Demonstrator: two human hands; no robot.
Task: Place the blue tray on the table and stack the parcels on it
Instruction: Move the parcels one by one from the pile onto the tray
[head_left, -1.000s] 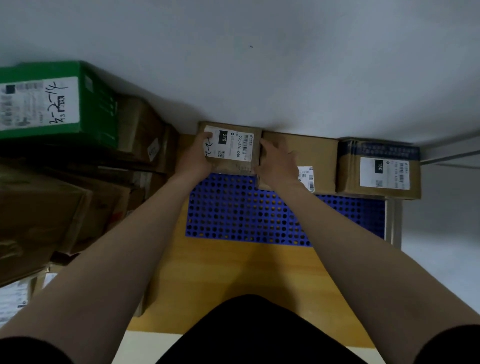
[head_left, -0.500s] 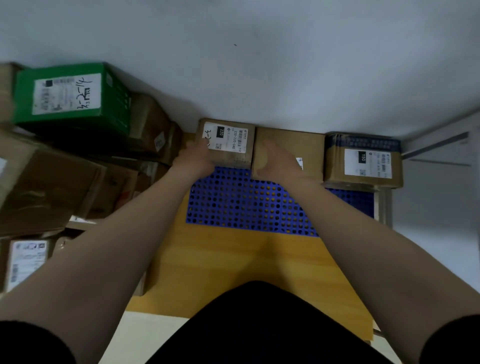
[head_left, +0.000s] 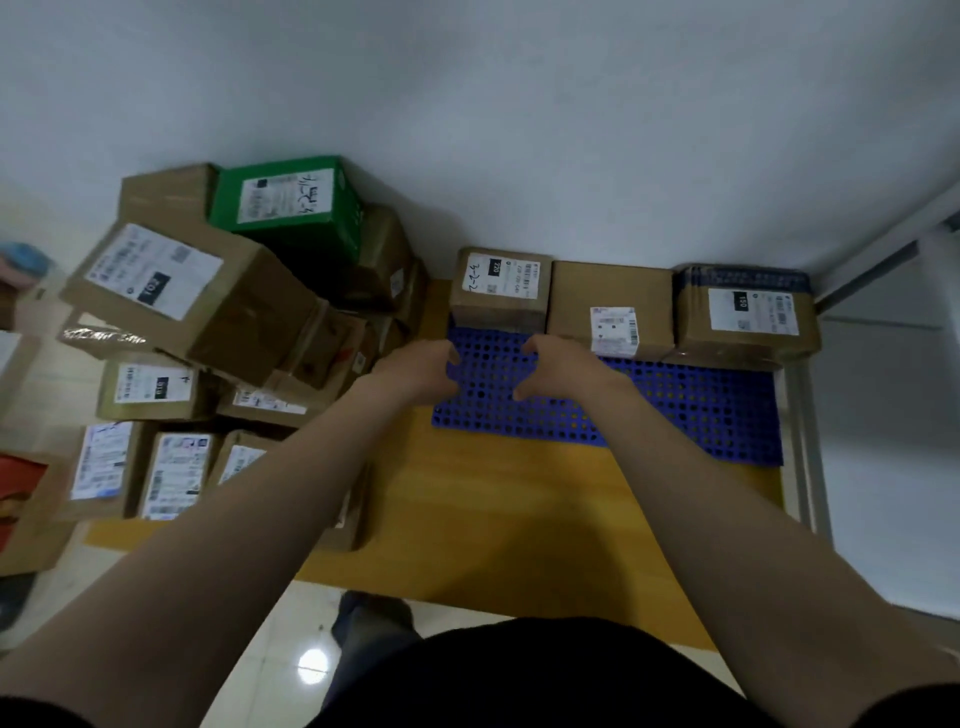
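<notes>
Flat blue perforated plastic tray (head_left: 675, 405) lay on the yellow wooden table (head_left: 519, 509), at its far right against the wall, long axis running left to right. Three brown cardboard parcels (head_left: 608, 306) sat in a row along its far edge. Left grip (head_left: 415, 376) and right grip (head_left: 563, 371), on the leftmost parcel (head_left: 501, 291) half a second before, had drawn back; both hovered released, fingers loosely curled, over the tray's left part.

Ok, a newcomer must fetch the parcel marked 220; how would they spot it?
Find the blue tray on the wooden table. At the left end of the row along its far edge sits the 220 parcel, the only one with handwriting on its label.
</notes>
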